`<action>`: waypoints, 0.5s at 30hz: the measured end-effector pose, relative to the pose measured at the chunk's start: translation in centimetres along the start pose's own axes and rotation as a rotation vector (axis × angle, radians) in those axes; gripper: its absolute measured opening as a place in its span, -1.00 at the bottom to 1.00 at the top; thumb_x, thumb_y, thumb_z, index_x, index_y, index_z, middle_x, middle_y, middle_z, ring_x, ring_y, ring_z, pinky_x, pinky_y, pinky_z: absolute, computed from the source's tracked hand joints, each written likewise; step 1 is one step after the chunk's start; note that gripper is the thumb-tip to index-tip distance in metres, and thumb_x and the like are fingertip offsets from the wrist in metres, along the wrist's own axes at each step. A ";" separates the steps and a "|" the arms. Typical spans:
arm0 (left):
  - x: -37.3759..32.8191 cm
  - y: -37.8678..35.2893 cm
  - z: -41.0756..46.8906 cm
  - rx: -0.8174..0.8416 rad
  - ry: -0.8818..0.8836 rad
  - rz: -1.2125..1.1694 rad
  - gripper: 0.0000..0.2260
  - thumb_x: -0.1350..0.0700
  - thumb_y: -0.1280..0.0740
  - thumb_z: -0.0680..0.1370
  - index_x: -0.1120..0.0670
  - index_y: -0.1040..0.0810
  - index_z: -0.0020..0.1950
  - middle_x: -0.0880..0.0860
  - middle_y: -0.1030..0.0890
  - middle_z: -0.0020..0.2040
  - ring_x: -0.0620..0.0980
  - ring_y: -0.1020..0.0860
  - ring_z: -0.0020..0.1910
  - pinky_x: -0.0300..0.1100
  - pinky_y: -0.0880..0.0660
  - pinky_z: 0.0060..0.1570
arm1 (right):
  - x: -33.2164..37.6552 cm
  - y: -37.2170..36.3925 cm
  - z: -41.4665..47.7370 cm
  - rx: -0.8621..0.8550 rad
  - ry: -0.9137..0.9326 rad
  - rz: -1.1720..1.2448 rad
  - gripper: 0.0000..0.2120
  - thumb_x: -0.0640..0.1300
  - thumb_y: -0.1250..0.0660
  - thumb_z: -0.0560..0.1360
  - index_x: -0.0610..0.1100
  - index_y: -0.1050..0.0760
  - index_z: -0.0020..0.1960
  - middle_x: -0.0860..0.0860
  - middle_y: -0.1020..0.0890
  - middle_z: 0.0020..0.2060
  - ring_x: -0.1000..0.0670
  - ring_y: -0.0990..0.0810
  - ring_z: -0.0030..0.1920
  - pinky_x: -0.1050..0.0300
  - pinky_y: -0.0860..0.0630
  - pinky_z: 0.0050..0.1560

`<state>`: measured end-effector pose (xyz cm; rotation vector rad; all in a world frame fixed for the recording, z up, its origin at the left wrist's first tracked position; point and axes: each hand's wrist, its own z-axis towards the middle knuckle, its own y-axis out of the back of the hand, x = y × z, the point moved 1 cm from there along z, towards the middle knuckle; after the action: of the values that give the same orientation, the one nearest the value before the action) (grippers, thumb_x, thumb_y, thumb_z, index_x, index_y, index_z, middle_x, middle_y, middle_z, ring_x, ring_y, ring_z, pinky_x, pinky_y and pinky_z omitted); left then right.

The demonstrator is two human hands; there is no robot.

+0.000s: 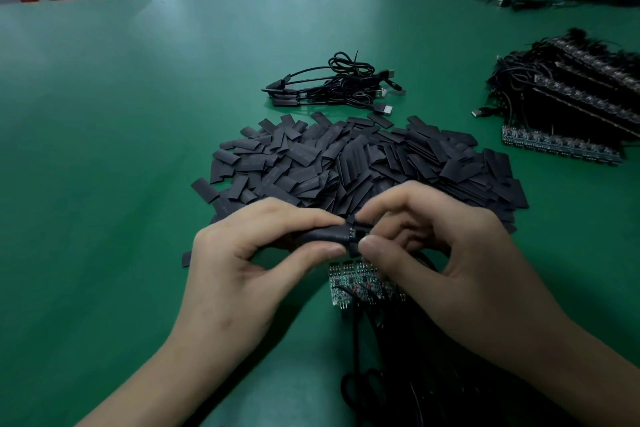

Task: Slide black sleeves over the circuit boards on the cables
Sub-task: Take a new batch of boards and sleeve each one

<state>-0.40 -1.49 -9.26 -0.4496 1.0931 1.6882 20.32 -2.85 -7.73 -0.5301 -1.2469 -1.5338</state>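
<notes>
Left hand (pixel 242 270) pinches black sleeve (pixel 322 235); right hand (pixel 450 263), as I read it, pinches circuit board (pixel 352 232) at sleeve's right end; sleeve pile (pixel 346 159) behind.

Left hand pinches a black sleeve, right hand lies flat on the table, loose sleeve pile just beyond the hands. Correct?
One error: the right hand is not flat on the table; it is raised, pinching the circuit board at the mouth of the black sleeve. The left hand pinches that sleeve, and the sleeve pile lies just beyond the hands. Head view shows it.
</notes>
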 end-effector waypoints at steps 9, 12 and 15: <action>0.6 -0.4 -0.3 -0.127 0.055 0.097 -0.63 -0.05 -0.52 0.44 -0.13 -0.66 0.25 -0.07 -0.56 0.04 -0.11 -0.60 0.00 -0.28 -0.51 0.05 | 0.0 -0.9 -0.2 -0.119 0.090 -0.232 -0.99 -0.10 -0.45 0.53 0.00 -0.63 -0.06 0.15 -0.64 -0.30 0.13 -0.65 -0.23 0.22 -0.54 -0.22; 0.4 -0.6 -0.3 -0.090 0.034 0.060 -0.54 -0.13 -0.50 0.45 -0.11 -0.60 0.34 -0.10 -0.57 0.13 -0.01 -0.63 0.11 -0.18 -0.57 0.16 | 0.2 -1.2 -0.4 -0.149 0.110 -0.275 -0.98 -0.11 -0.45 0.53 -0.03 -0.65 -0.05 0.19 -0.65 -0.26 0.22 -0.64 -0.19 0.39 -0.50 -0.18; 0.4 -0.6 -0.3 -0.074 0.035 0.034 -0.46 -0.17 -0.50 0.42 -0.09 -0.57 0.38 -0.12 -0.58 0.18 0.04 -0.63 0.17 -0.09 -0.58 0.19 | 0.2 -1.3 -0.5 -0.111 0.113 -0.275 -0.94 -0.14 -0.43 0.54 -0.05 -0.66 0.01 0.20 -0.68 -0.18 0.26 -0.64 -0.13 0.45 -0.49 -0.11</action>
<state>-0.05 -1.53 -9.99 -0.5117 1.0712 1.7616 19.21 -3.47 -8.25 -0.3465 -1.1885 -1.8459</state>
